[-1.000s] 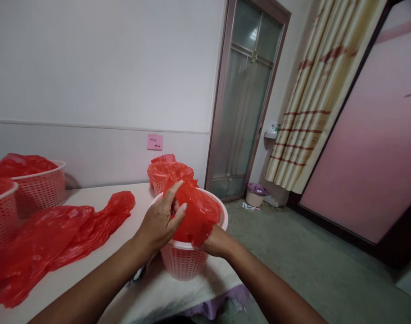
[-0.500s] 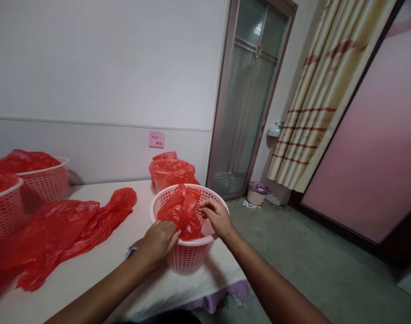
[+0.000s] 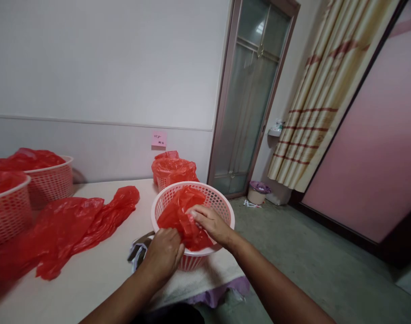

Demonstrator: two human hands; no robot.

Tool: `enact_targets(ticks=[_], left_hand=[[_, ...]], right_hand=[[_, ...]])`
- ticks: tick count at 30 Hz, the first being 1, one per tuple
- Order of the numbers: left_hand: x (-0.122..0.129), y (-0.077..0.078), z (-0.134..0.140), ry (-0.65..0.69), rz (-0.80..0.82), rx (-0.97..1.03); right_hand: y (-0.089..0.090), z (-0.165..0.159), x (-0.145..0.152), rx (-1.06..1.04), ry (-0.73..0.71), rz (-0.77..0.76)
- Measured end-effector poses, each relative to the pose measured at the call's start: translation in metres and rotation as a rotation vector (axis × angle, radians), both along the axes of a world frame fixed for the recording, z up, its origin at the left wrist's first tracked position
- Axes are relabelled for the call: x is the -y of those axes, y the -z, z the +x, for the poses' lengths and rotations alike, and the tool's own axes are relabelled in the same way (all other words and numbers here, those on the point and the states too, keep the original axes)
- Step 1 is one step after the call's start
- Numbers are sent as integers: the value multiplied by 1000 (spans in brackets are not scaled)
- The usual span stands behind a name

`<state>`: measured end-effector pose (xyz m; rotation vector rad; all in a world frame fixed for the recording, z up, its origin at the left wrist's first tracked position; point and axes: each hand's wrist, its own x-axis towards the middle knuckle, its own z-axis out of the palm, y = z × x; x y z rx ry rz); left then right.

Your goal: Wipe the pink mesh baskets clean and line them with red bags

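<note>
A pink perforated plastic basket [image 3: 222, 208] stands near the table's front edge. Bunched inside it is a red plastic bag [image 3: 183, 202]. My left hand [image 3: 166, 247] is closed at the near left rim, its fingers curled over the bag's near edge. From the right, my right hand [image 3: 210, 222] reaches into the basket, thumb and fingers closed on a fold of the same bag. Its fingertips are partly hidden by the plastic. Beside my left wrist lies a small crumpled dark and white cloth-like item [image 3: 139, 252].
Behind is another basket with a red bag over it [image 3: 174, 170]. Two more bag-filled baskets [image 3: 51, 180] stand at the left. Loose red bags [image 3: 73, 225] lie across the white-covered table [image 3: 107, 265]. A waste bin [image 3: 257, 193] stands on the floor by the glass door [image 3: 249, 103].
My right hand has moved left and lower onto the bag, closing on it. My left hand has shifted slightly down. The basket is tilted a little more towards me.
</note>
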<state>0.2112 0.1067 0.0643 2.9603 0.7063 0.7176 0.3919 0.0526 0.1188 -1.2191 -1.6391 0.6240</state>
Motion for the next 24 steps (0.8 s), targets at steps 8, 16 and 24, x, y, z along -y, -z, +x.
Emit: enact_targets(ticks=[8, 16, 24], left_hand=[[5, -24, 4, 145, -131, 93], [-1, -24, 7, 24, -126, -62], [2, -30, 13, -24, -84, -166]], right_hand=[[2, -8, 3, 111, -72, -175], [-15, -8, 27, 178, 77, -175], [4, 3, 33, 610, 260, -155]])
